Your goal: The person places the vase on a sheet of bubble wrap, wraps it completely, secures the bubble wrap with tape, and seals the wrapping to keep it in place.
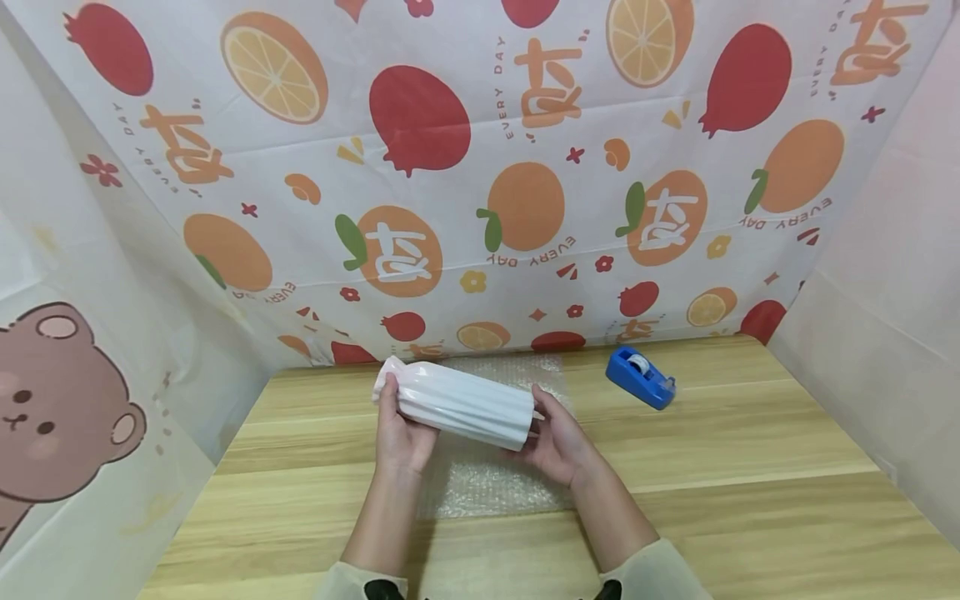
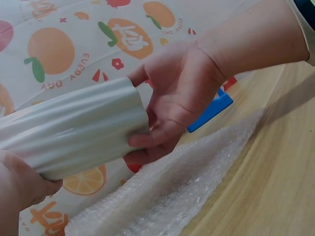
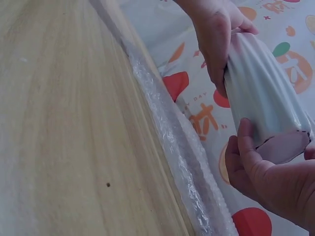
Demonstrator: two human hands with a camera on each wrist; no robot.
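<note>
Both hands hold a white fluted vase (image 1: 465,404) on its side above the table, its pinkish neck end to the left and its base to the right. My left hand (image 1: 401,437) grips it near the neck, thumb on top. At the base end, my right hand (image 1: 558,446) has its fingers curled about the rim of the bottom, seen close up in the left wrist view, where the vase (image 2: 74,128) looks glossy and ribbed. The flat base shows in the right wrist view beside the right hand (image 3: 275,182). Under the vase lies a sheet of bubble wrap (image 1: 495,492).
A blue tape dispenser (image 1: 641,379) stands at the back right of the wooden table (image 1: 750,467). Behind the table hangs a fruit-patterned cloth (image 1: 465,200). A pale cloth with a bear print (image 1: 60,417) hangs on the left.
</note>
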